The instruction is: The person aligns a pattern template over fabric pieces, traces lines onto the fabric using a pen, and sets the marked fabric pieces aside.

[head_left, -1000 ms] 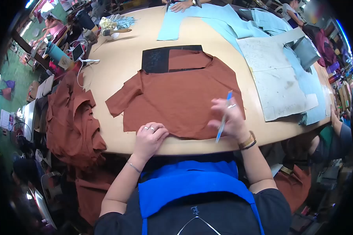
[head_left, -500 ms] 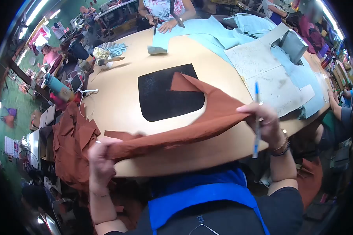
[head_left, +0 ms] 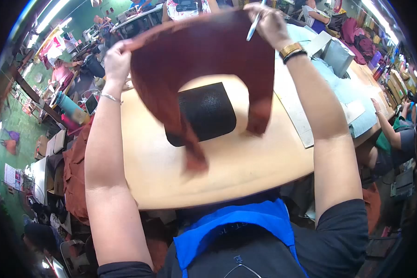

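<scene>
A rust-brown, U-shaped piece of fabric hangs spread out between my raised hands, its two ends dangling over the table. My left hand pinches its upper left corner. At the upper right corner, my right hand grips the fabric and also has a blue-and-white pen between its fingers. Below, a black panel with rounded corners lies flat on the table, partly covered from view by one dangling end.
The pale wooden table curves in front of me. Grey pattern sheets and light blue fabric lie on its right side. More rust-brown fabric is heaped at the left edge. A person stands across the table, mostly hidden.
Both my hands have risen and moved away from me, lifting the rust-brown fabric off the table and opening it out. It now blocks the far side of the table.
</scene>
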The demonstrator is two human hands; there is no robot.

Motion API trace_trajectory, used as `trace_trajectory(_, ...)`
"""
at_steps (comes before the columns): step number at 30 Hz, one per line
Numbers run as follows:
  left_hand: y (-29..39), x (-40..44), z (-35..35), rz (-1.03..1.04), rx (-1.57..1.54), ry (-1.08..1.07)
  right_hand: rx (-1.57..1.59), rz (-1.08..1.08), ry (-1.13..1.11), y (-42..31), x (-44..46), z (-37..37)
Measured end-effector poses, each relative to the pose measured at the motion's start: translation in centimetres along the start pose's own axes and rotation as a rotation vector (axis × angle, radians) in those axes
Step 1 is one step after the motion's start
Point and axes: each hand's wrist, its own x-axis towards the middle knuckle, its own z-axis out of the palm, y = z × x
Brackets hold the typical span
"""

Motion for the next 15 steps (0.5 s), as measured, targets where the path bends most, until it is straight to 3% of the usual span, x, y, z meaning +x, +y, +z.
trace_trajectory(1, 2.7, 1.2, -0.9, -0.037, -0.02, 0.111, -0.127, 0.099, 0.004, -0.5, 1.4, -1.4)
trace_trajectory(3, 5.2, 1.9, -2.2, 0.092, -0.082, 0.28, 0.306, -0.067, 0.114, -2.2, 1.1, -4.5)
trace_trajectory(4, 6.2, 1.1, -2.5, 0.121, -0.168, 0.307, 1.092, 0.181, -0.028, -2.8, 0.5, -5.7)
trace_trajectory(5, 6.8, -0.4, -2.8, 0.183, -0.188, 0.338, 0.489, -0.344, 0.222, -0.4, 1.1, -4.9)
trace_trajectory(7, 7.7, -3.8, -3.2, 0.307, -0.15, 0.347, 0.045, -0.216, 0.24, -3.0, -3.9, -7.0)
trace_trajectory(9, 7.5, -8.5, -3.0, 0.387, -0.03, 0.255, 0.113, -0.235, 0.254, -2.2, -8.3, -6.0)
trace_trajectory(10, 8.3, -11.3, -2.8, 0.356, 0.013, 0.183, 0.153, -0.186, 0.15, -2.2, -10.7, -5.8)
trace_trajectory(13, 5.7, -20.4, 0.1, 0.125, -0.018, -0.084, 0.166, -0.174, -0.04, -1.0, -18.3, -3.8)
trace_trajectory(15, 4.1, -25.5, 0.8, -0.029, -0.007, -0.329, 0.227, -0.014, -0.167, 0.2, -24.0, -2.0)
